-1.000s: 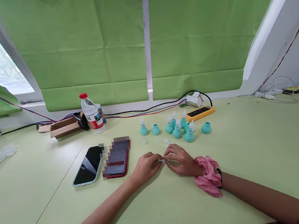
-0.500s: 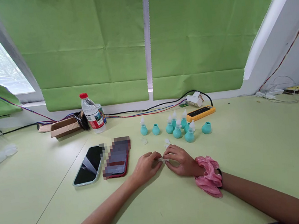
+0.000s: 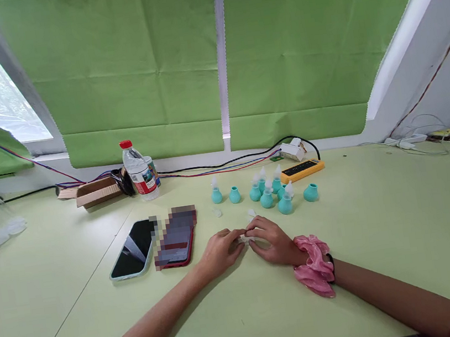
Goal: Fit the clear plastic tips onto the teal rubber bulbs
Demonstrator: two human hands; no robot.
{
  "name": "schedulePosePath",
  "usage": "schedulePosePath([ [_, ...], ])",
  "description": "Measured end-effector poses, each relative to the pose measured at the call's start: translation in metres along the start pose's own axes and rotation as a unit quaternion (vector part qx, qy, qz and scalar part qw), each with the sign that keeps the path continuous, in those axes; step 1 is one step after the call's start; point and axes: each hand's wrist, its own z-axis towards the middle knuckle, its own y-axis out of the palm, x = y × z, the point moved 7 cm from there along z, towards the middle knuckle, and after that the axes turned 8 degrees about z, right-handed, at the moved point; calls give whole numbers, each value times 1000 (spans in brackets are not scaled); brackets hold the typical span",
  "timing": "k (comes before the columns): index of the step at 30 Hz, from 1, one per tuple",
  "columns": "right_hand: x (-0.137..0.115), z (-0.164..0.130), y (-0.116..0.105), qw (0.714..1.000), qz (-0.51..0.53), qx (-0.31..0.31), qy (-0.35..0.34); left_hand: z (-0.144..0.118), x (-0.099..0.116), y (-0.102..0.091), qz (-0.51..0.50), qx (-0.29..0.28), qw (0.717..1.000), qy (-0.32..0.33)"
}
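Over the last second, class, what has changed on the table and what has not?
Very little. The left hand and right hand keep pinching the same small clear piece between their fingertips, edging slightly away from the person. The teal bulbs, two phones and water bottle have not moved.

Beyond my fingertips I count eight teal bulbs (image 3: 266, 199) on the table. To the left of my fingers lie two phones (image 3: 131, 249). Further behind them stand one water bottle (image 3: 137, 171) and one cardboard box (image 3: 95, 192).
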Motion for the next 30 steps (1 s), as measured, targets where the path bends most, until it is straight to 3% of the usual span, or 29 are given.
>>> schedulePosePath([
  [4, 8, 11, -9, 997, -20, 67, 26, 0, 6, 0, 29, -3, 999, 40],
  [9, 38, 49, -8, 984, -103, 95, 111, -2, 11, 5, 84, 4, 993, 77],
  [12, 69, 69, -1, 966, -145, 75, 202, -4, 14, 8, 107, 1, 990, 90],
  [15, 100, 75, 12, 937, -181, 13, 299, -4, 16, 9, 118, -4, 989, 94],
  [19, 118, 71, 25, 921, -194, -31, 337, -5, 21, 8, 121, -5, 988, 94],
  [25, 102, 70, 20, 936, -170, -28, 308, -6, 26, 11, 122, -2, 986, 118],
  [30, 42, 55, -6, 984, -65, 22, 162, -6, 16, 11, 116, 46, 987, 98],
])
